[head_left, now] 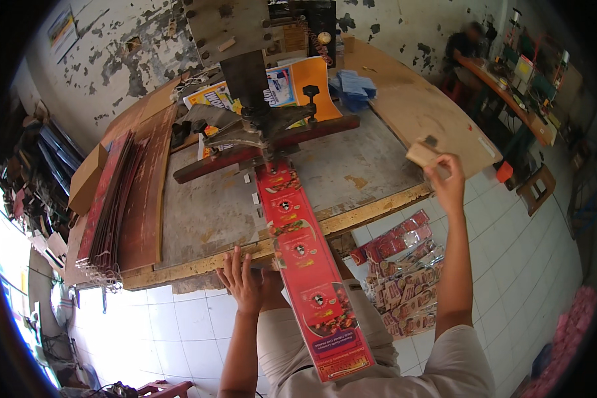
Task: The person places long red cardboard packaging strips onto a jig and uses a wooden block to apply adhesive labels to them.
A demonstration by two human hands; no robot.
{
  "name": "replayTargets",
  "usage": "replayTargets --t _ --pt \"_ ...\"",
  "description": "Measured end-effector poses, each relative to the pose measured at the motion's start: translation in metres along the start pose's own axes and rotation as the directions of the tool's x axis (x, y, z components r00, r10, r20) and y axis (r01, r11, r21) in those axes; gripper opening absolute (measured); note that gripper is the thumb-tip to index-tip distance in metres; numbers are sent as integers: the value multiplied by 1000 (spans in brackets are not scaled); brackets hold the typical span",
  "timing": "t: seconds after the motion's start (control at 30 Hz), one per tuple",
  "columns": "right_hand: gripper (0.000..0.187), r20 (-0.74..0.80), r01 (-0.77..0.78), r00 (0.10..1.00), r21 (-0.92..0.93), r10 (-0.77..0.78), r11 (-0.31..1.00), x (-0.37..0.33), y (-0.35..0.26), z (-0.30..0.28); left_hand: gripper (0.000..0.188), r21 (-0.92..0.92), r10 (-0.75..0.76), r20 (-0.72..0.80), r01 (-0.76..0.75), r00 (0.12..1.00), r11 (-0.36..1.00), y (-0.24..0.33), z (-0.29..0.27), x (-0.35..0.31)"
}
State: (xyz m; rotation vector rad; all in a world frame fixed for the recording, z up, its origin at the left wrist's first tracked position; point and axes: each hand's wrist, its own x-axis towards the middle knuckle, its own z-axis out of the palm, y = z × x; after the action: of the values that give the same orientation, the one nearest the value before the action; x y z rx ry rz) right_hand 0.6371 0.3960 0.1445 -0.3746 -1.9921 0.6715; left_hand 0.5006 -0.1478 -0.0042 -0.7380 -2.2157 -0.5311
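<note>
A long red printed strip (312,278) with repeated food pictures runs from under the press head (262,129) over the table's front edge, down above my lap. My left hand (242,282) is at the front edge, left of the strip, its fingers spread and nothing visible in them. At the right front corner, my right hand (448,182) is raised with thumb and forefinger pinched together. Beside those fingertips is a small tan block (421,153) with something dark by its top. Whatever the pinch holds, if anything, is too small to make out. A dark red bar (325,129) crosses behind the strip.
Stacked long red strips (109,199) and a cardboard box (87,179) lie at the table's left. Blue pieces (355,87) sit at the back. Printed sachet strips (408,278) lie on the tiled floor at right. Another person (464,50) sits at the far-right bench.
</note>
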Motion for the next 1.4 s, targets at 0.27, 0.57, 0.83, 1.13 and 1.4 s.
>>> replayTargets --t 0.27,0.57,0.83,1.13,1.4 --pt "43 -211 -131 975 -258 76 957 8 77 0 73 -18 -46 -35 46 998 999 8 7 -1" --pt "45 17 252 966 -254 -256 934 -96 -57 91 74 -6 -52 -81 52 995 999 8 7 -3" --pt "54 -102 178 974 -209 -202 962 -131 -45 121 74 -11 -38 -63 37 997 999 12 8 0" --pt "55 -76 179 977 -207 -199 962 -133 -43 118 72 -29 -69 -98 67 993 997 19 11 3" --pt "55 -73 192 974 -226 -214 955 -134 -47 117 71 -26 -77 -98 74 992 997 15 11 0"
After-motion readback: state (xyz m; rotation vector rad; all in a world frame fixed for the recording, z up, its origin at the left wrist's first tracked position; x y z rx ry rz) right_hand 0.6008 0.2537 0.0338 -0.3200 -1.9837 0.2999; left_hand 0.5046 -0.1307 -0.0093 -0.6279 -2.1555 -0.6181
